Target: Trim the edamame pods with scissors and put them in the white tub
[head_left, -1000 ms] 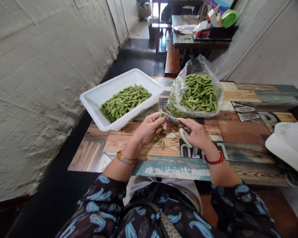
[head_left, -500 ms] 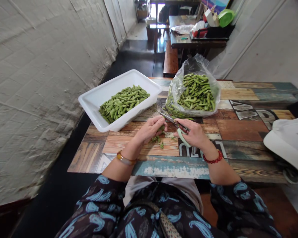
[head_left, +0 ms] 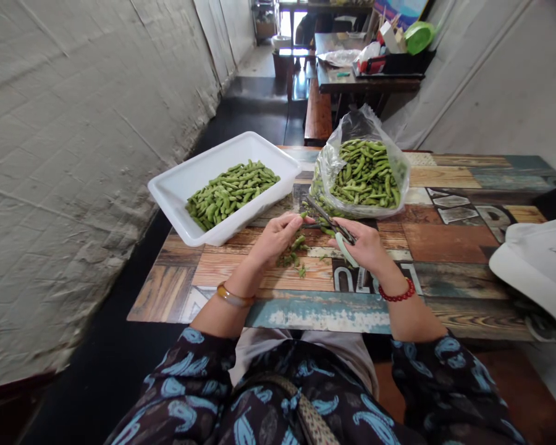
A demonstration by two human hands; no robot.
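My left hand (head_left: 278,237) pinches a green edamame pod (head_left: 303,215), mostly hidden by the fingers. Close on its right, my right hand (head_left: 362,246) grips scissors (head_left: 345,248) with pale green handles, their blades parted and pointing up and left toward the pod. Small green trimmings (head_left: 301,269) lie on the table under my left hand. Beyond the hands on the left stands a white plastic tub (head_left: 167,185) holding many edamame pods. A clear plastic bag (head_left: 325,167), open at the top and full of pods, sits behind my right hand.
The table (head_left: 449,244) has a patchwork wood pattern. A white cap (head_left: 537,262) lies at its right edge. Past the table are a wooden bench (head_left: 319,111) and a second table (head_left: 327,40) with a black tray and a green lid (head_left: 419,37). A pale wall (head_left: 97,123) runs along the left.
The scissors' blades have opened from nearly closed, and my right hand has shifted slightly right, away from my left hand. My left hand keeps almost the same place.
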